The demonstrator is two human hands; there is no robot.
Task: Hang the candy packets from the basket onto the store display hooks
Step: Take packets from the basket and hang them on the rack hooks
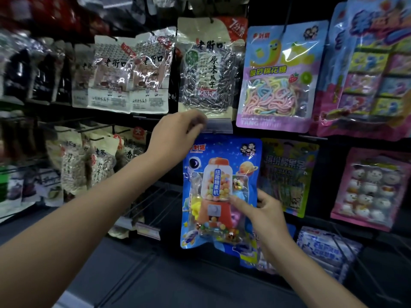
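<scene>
The left grip (178,130) is curled tight at the top left corner of the blue candy packet (219,192), just beside the clear price tag (220,126) at the hook's end. Whether it pinches the packet or the tag cannot be told. The packet sits in the lower row, below the seed bag (204,70). The right grip (264,210) pinches the packet's lower right side. If the packet's hole misses the hook, letting go would likely drop it.
</scene>
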